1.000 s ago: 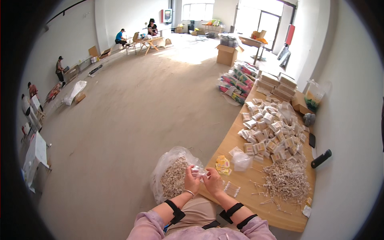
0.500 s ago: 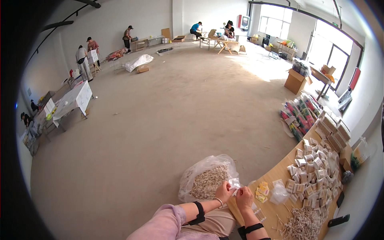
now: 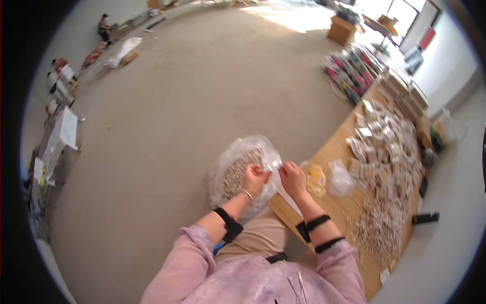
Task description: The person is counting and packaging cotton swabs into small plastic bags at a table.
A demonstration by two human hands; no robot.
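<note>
Both hands are raised beside the front edge of the table, pinching a small clear plastic bag (image 3: pixel 274 167) between them. My left hand (image 3: pixel 256 180), with its fingers curled, is on the bag's left side, above a large clear plastic sack (image 3: pixel 217 177) of loose cotton swabs (image 3: pixel 238 175). My right hand (image 3: pixel 293 178) closes on the bag's other side, next to the table edge. Motion blur and clear plastic hide the exact fingertip contact. Yellow cards (image 3: pixel 316 181) and a clump of clear plastic bags (image 3: pixel 341 178) lie to the right of my right hand.
The wooden table (image 3: pixel 331 223) holds a heap of loose cotton swabs (image 3: pixel 383 228) and many packed swab bundles (image 3: pixel 387 152). A black device (image 3: pixel 426 218) sits by the wall. Colourful wrapped bundles (image 3: pixel 354 71) and a cardboard box (image 3: pixel 341 30) stand beyond. Several people work far left.
My view has tilted down and turned, bringing more of my arms and lap into sight. My hands have moved slightly apart, with the small bag still between them.
</note>
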